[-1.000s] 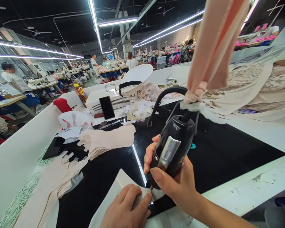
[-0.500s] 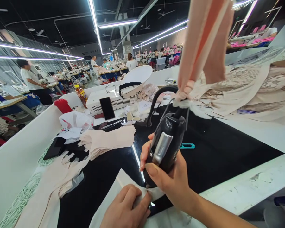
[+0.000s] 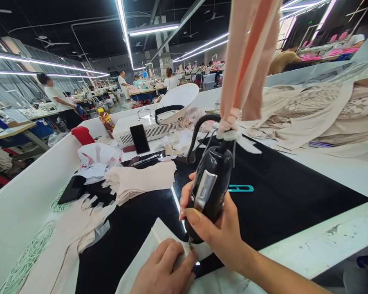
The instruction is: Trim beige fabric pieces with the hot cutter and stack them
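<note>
My right hand [image 3: 221,228] is wrapped round a black corded handheld tool [image 3: 210,179] with a silver lever on its side and a thin tip pointing down. Strips of peach cloth [image 3: 245,61] are knotted at the tool's top and run up out of view. The tip meets the edge of a pale cloth piece [image 3: 144,249] on the black tabletop [image 3: 279,188]. Beside the tip my left hand [image 3: 168,265] presses on this cloth, fingers bent and closed at its edge. Whether the tip pierces the cloth is too small to tell.
A stack of cream cloth pieces [image 3: 144,179] and a teal-handled tool [image 3: 241,188] lie on the tabletop. Behind stand a phone [image 3: 139,139] and a white vented box [image 3: 125,132]. Piled lace cloth [image 3: 313,102] is at right, green cord [image 3: 30,255] at left.
The tool's upper end and its cloth strips have swung left. My left hand has hardly moved. Far left, a person has shifted right; a person in a tan top now shows at right.
</note>
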Demonstrator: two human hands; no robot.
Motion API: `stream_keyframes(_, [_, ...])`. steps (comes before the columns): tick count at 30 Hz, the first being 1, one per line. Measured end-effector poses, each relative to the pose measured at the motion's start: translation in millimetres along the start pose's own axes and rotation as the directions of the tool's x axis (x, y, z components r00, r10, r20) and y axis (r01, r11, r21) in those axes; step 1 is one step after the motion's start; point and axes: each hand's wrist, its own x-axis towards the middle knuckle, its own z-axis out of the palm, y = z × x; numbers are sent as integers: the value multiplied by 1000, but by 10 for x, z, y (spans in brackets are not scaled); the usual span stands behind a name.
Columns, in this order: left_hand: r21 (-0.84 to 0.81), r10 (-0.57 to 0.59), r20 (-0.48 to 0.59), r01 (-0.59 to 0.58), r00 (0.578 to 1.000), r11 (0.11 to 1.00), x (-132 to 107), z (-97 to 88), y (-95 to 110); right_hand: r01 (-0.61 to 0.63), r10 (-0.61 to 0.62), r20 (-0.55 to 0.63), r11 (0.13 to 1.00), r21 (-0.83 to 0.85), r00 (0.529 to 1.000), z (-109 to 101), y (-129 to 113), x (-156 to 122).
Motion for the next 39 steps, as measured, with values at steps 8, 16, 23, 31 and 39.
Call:
stream_keyframes(8, [12,0,-8,0,1000,1000,-1,-5,15,-3,1,19,999,54,1000,13,-21,-23])
stream_keyframes(16, [21,8,-3,-7,1000,1000,8,12,20,14,-14,-5,1000,13,1000,11,3,-40])
stream_keyframes(23, [-1,-15,-9,15,1000,1000,-22,14,31,40,-40,-16,999,2,999,26,9,-16])
stream_keyframes(31, [3,-15,1,15,1000,1000,-54,78,24,4,-4,-3,1000,-3,1000,69,66,-32])
stream_keyframes(39, [0,-72,111,72,991,997,-147,58,17,11,-11,-4,999,32,1000,59,72,-4])
